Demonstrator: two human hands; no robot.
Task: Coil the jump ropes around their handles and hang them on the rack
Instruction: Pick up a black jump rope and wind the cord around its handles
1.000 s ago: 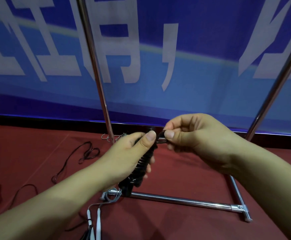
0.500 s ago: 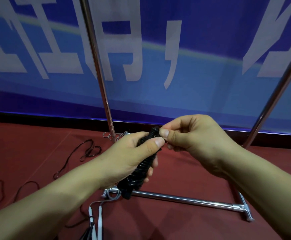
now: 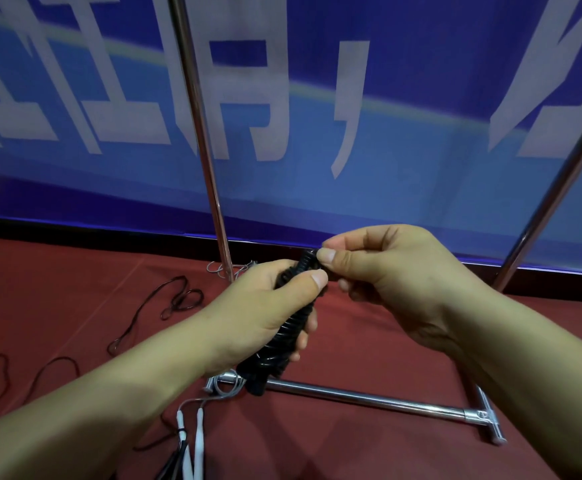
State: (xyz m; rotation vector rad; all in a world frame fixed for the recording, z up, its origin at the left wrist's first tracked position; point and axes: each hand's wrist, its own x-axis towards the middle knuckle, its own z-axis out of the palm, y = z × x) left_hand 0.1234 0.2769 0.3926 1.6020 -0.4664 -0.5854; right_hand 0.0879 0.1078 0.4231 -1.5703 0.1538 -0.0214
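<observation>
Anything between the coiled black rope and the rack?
Nothing visible does. The left hand grips the coiled black rope, and the right hand pinches its top end. The rack's uprights stand just behind, with open air between; its hanging bar is out of frame.

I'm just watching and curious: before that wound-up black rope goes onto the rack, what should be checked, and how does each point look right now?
1. Coils tight on the black rope bundle: ok.
2. Left hand grips the bundle firmly: ok.
3. Right hand pinches the top end: ok.
4. End tucked or fastened: cannot tell, fingers hide it.
5. Rack standing, poles upright: ok.
6. Hanging bar or hook free: cannot tell, above the view.
</observation>
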